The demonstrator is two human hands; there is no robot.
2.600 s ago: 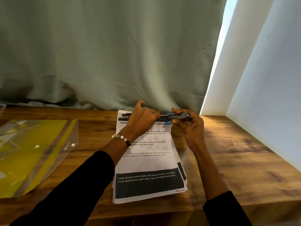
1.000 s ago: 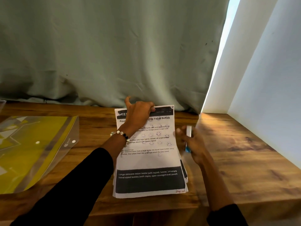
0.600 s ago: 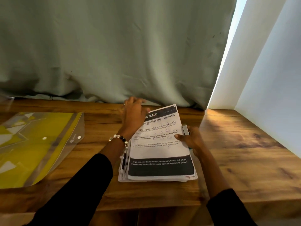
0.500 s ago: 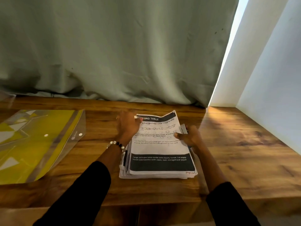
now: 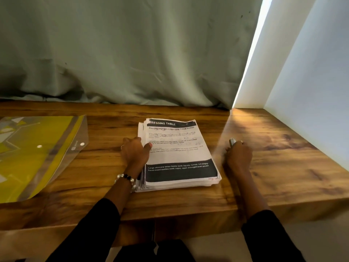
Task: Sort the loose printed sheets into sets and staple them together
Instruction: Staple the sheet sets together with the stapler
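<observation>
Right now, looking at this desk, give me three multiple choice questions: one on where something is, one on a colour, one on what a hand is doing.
1. Where does the plastic folder lie?
A. on the paper stack
B. on the desk, left of the paper stack
C. against the right wall

2. What colour is the band across the bottom of the top sheet?
A. black
B. yellow
C. red

3. What is the right hand doing?
A. lying flat on the paper
B. gripping the stapler
C. pulling the curtain

Answers:
1. B, the folder sits at the desk's left end, apart from the paper stack.
2. A, a black band with white print runs there.
3. B, its fingers curl round the stapler on the wood, right of the stack.
</observation>
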